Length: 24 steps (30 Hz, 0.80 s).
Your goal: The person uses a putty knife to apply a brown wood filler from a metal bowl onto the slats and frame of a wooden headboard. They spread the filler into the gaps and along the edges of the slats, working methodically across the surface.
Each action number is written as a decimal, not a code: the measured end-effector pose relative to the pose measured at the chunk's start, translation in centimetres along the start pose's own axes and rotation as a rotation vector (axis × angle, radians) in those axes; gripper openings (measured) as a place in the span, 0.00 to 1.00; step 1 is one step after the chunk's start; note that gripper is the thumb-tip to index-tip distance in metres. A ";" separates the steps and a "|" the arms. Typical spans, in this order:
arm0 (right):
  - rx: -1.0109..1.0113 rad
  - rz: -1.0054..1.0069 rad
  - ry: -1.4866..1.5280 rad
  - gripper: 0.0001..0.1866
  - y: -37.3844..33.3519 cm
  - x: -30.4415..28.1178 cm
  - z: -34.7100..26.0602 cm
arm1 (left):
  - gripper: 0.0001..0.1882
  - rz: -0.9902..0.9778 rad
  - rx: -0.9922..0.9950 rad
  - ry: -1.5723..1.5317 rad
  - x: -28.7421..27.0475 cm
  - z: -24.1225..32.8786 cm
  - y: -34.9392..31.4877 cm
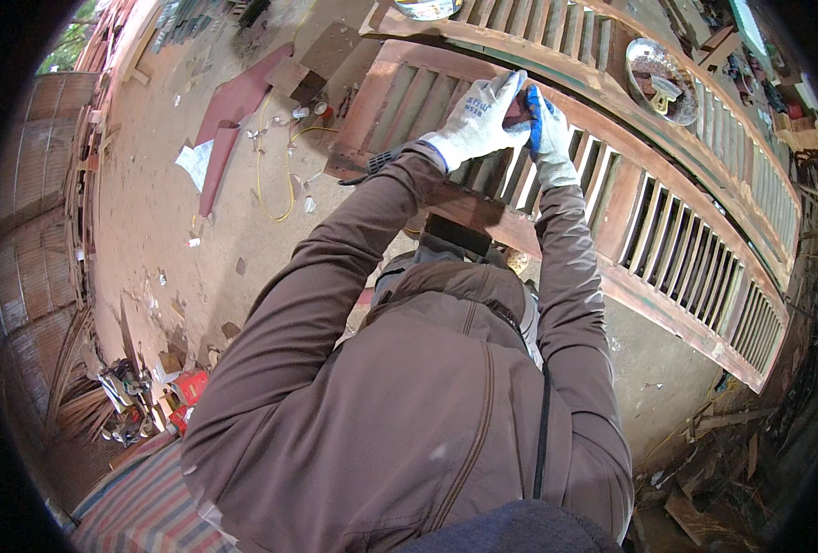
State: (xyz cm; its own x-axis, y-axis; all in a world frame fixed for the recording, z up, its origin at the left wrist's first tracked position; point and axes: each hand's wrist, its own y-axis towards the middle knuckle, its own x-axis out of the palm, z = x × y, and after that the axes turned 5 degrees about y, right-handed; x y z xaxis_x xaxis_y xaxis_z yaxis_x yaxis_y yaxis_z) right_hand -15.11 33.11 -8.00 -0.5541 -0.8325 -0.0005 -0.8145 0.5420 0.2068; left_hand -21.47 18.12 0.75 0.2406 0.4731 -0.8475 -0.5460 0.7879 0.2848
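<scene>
A wooden louvered shutter (623, 210) with reddish-brown rails lies in front of me, light showing between its slats. My left hand (479, 120), in a white knit glove, is above the shutter's left section. Close against it is my right hand (549, 136), gloved in white with blue on the fingers. Between the two hands the fingers close on a small reddish-brown piece (517, 112); it looks like folded sandpaper, though the gloves cover most of it. A black slotted object (381, 162) shows beside my left wrist, at the shutter's near edge.
Another louvered shutter (575, 35) lies just beyond, carrying a round pan (659, 83) with a brush in it. On the floor at left are a reddish-brown sheet (234, 103) and a yellow cord (289, 189). Wood scraps (704, 507) lie at lower right.
</scene>
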 end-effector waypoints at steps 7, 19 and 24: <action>0.184 -0.066 0.089 0.30 -0.3 -0.5 -1.9 | 0.50 0.019 0.016 -0.052 -0.1 -0.4 -0.2; 0.321 -0.018 0.184 0.34 -0.7 -0.2 -4.3 | 0.49 0.032 0.041 -0.083 -0.2 -0.2 -0.3; 0.399 -0.145 0.111 0.42 -0.4 -1.2 -3.5 | 0.48 0.033 0.042 -0.088 -0.2 -0.1 -0.2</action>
State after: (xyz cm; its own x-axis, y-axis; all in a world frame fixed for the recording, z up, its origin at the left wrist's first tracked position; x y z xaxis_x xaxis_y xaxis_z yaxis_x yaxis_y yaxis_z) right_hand -13.50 33.47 -4.62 -0.4254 -0.8986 0.1075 -0.8970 0.4029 -0.1816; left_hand -21.51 17.79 0.81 0.2936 0.5305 -0.7952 -0.5215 0.7861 0.3319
